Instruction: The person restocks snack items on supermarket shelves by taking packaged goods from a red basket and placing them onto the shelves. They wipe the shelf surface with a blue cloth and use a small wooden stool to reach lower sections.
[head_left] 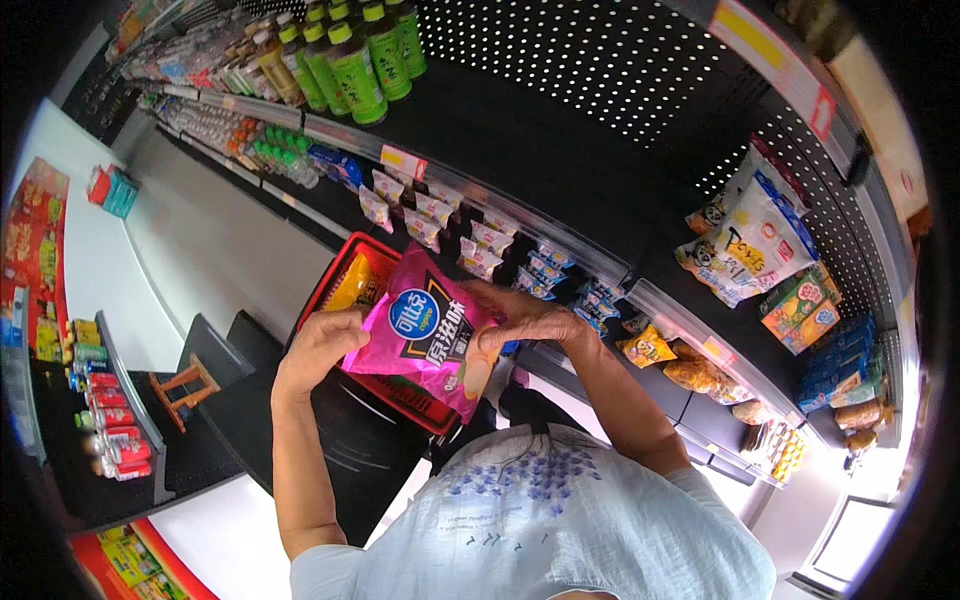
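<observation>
One pink chip bag point(415, 345) btwn hands, over red basket point(322, 287), long axis unclear, L hand point(325, 345) fingers pinched on its L edge, R hand point(535, 320) clamped on R side, thumb in front, both abt equally near.

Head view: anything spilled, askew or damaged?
Nothing stands out. The pink snack bag, between the left hand and right hand, looks intact on the side that shows. No spill visible; the bag hides part of the red basket.
</observation>
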